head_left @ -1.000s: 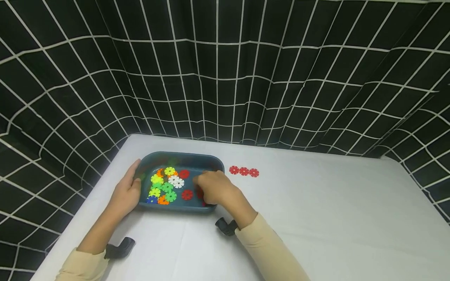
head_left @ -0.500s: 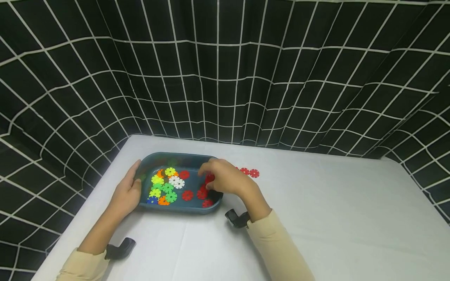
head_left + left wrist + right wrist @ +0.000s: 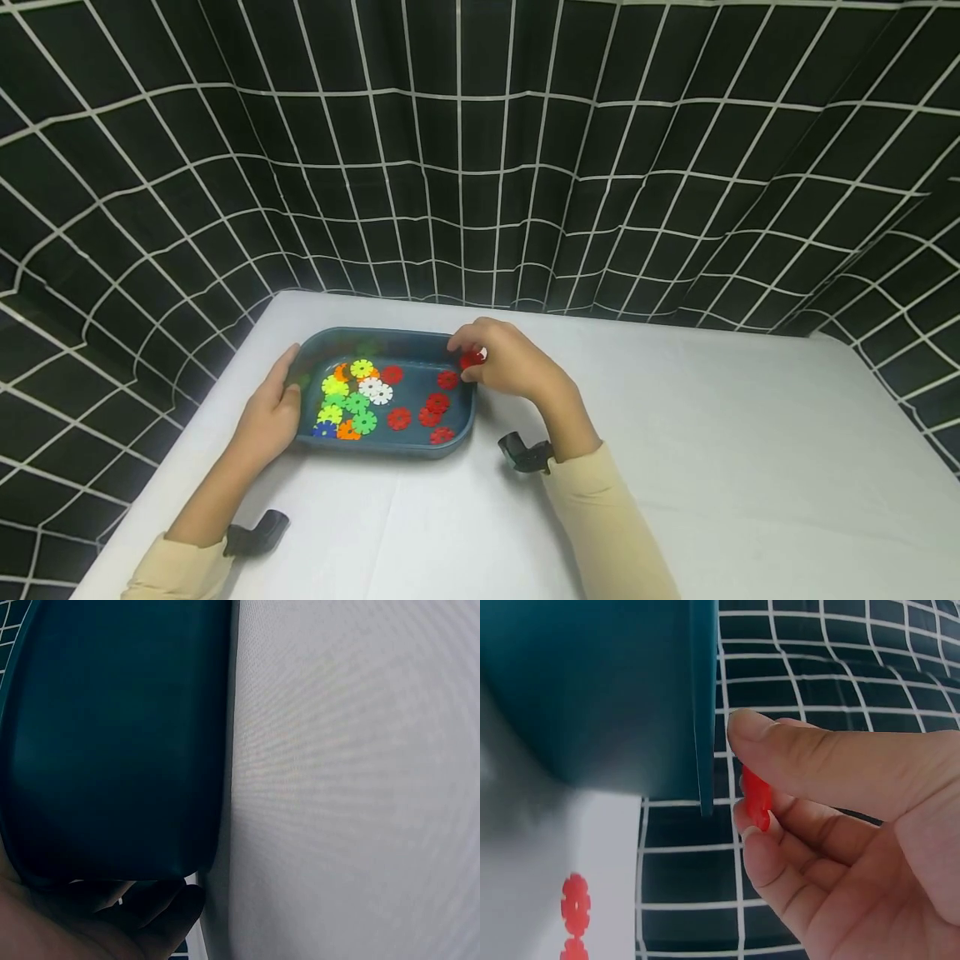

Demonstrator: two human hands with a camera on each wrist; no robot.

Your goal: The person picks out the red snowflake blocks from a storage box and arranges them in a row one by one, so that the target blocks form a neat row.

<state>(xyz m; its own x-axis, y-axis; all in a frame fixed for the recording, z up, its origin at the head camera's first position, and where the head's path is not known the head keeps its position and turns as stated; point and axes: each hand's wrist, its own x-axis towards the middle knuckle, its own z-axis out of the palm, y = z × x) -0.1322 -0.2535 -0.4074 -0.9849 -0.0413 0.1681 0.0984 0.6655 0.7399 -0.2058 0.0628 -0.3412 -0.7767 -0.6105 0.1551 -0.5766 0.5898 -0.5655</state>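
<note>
1 black backdrop (image 3: 465, 200) ruled with white lines stands behind a white-covered desk (image 3: 720, 467). On the desk, toward its left side, lies 1 dark blue-green tray (image 3: 375, 450) with rounded corners. The left hand (image 3: 272, 410) grips the tray at its left end, its fingers bent against the outer wall. The right hand (image 3: 510, 358), at the opposite end by the rim, is closed to a narrow pinch, thumb against fingertips, and has hold of 1 red notched disc (image 3: 757, 799), which is clear of the tray floor.

Stage of the work: removal of red pieces appears under way and, as judged here, less than half done. Out on the desk beyond the right end, at least 2 red discs (image 3: 575, 904) lie in line; the right wrist view cuts off the lower one, so the full count cannot be told. Left inside are about 6 loose red discs (image 3: 399, 418), mostly toward the right half. At the left half sits an overlapping cluster: yellow discs (image 3: 335, 385), green discs (image 3: 364, 422), orange discs (image 3: 348, 430), 2 white discs (image 3: 382, 393) and 1 partly hidden blue disc (image 3: 325, 430).
</note>
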